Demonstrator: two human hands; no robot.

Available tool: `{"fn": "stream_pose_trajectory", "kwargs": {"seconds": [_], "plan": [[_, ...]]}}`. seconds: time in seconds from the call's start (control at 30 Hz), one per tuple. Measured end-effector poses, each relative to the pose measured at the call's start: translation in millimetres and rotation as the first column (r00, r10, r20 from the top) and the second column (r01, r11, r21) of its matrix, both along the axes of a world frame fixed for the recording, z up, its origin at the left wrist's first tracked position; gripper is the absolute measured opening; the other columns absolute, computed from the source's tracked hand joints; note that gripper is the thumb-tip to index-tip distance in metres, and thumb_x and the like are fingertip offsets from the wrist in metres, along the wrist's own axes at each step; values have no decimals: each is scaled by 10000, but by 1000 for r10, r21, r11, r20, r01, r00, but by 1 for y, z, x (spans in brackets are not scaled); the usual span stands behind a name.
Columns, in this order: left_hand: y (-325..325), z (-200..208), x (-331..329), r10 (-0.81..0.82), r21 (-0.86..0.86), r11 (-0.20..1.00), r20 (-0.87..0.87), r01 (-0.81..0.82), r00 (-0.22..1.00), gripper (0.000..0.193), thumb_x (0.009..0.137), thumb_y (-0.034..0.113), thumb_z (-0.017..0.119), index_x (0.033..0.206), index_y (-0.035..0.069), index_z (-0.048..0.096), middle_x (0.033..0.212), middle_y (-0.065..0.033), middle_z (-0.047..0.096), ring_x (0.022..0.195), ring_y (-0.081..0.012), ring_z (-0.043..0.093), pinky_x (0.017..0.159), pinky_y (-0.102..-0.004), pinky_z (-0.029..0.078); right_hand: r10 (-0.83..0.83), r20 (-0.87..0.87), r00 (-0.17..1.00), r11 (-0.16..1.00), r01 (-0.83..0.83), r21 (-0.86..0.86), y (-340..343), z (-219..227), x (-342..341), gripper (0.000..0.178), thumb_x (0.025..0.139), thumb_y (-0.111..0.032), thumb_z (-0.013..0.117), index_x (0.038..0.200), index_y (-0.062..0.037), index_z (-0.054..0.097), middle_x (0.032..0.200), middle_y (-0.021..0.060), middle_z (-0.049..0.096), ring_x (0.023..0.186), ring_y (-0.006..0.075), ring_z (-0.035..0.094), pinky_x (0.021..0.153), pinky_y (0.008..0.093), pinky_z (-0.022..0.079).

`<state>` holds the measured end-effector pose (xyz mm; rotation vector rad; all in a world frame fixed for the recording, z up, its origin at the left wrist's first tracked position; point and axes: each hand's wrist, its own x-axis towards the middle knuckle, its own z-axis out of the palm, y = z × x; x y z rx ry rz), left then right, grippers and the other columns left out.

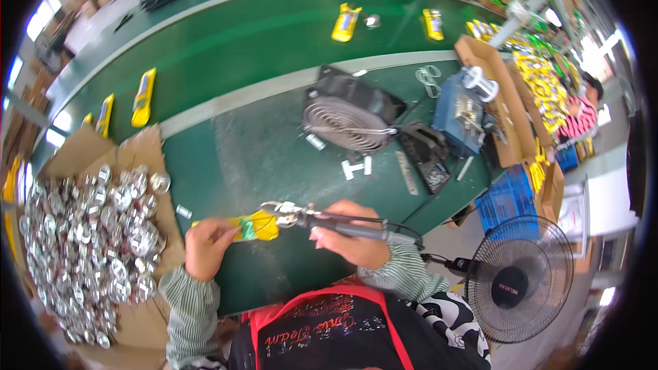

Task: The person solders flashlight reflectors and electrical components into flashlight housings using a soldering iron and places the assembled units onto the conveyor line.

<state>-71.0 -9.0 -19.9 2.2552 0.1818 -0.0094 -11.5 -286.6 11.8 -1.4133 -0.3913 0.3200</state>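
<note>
"What's in your grip?"

"My left hand (205,243) pinches the left end of a yellow piece (266,226); my right hand (356,248) is wrapped around a dark-handled tool (353,229)."

"How do they lie?"

"The yellow piece points rightward from my left grip, its long axis roughly crosswise before me. The tool comes in from the right, its metal head at the piece's right end; I can't tell whether they touch."

"And beyond?"

"Farther out on the table (253,157), a grey coil (343,125), well apart from the piece."
</note>
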Motion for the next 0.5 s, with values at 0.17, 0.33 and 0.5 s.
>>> {"fn": "stream_pose_trajectory", "kwargs": {"seconds": [0.17,0.33,0.5], "plan": [[-8,2,6,66,-108,992,17,-64,998,95,762,73,696,779,0,637,692,-92,610,592,-163,584,557,-277,459,-2,-63,998,996,-4,-91,4,0,-6,184,801,2,641,964,43,568,822,111,675,698,125,647,620,248,526],[-7,-1,5,-120,81,991,208,105,971,60,763,64,658,792,11,652,744,-103,613,748,-283,586,668,-361,465,-9,-235,972,999,-3,-52,13,9,-5,174,813,16,601,951,67,507,775,166,653,658,164,639,604,279,535],[-9,7,0,-199,147,975,238,168,951,76,742,51,668,802,13,640,846,-112,595,797,-278,584,677,-356,466,31,-194,981,994,-51,-99,18,5,-2,171,808,18,606,946,66,519,776,150,658,655,151,640,600,270,533]]}}
